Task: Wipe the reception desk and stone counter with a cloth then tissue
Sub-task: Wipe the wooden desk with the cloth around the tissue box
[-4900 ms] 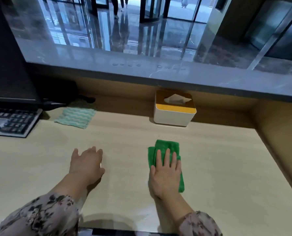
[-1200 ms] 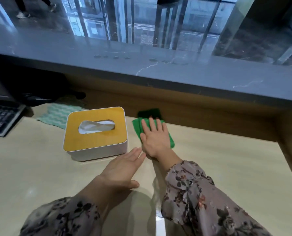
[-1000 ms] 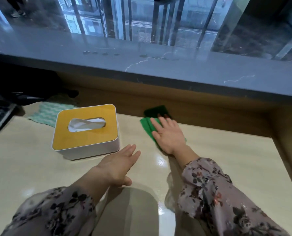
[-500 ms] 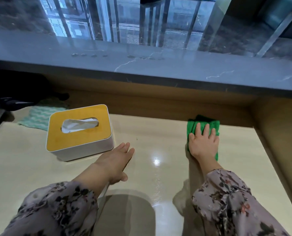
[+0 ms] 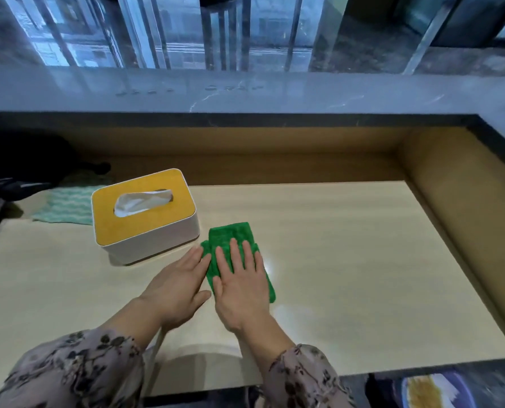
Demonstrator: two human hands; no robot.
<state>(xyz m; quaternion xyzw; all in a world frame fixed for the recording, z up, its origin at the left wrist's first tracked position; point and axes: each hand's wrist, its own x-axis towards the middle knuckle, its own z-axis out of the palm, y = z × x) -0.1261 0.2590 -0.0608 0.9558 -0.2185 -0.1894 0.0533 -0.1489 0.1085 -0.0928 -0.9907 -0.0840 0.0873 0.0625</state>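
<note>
Green cloth (image 5: 239, 254) under flat, open right hand (image 5: 241, 285) | left hand (image 5: 177, 290) flat, empty | risk: stroke toward 10 o'clock pushes tissue box (image 5: 145, 216) onto striped cloth (image 5: 67, 209)

Your right hand (image 5: 241, 285) lies flat, palm down, fingers spread, on the folded green cloth (image 5: 236, 254) near the middle of the wooden surface (image 5: 348, 260). Your left hand (image 5: 176, 285) rests flat just beside it, fingertips touching the cloth's left edge. The tissue box (image 5: 144, 214), white with a yellow lid, stands toward the back-left, near the cloth. A striped pale-green cloth (image 5: 65, 206) lies behind the box. The stone counter (image 5: 275, 92) runs along the back edge.
</note>
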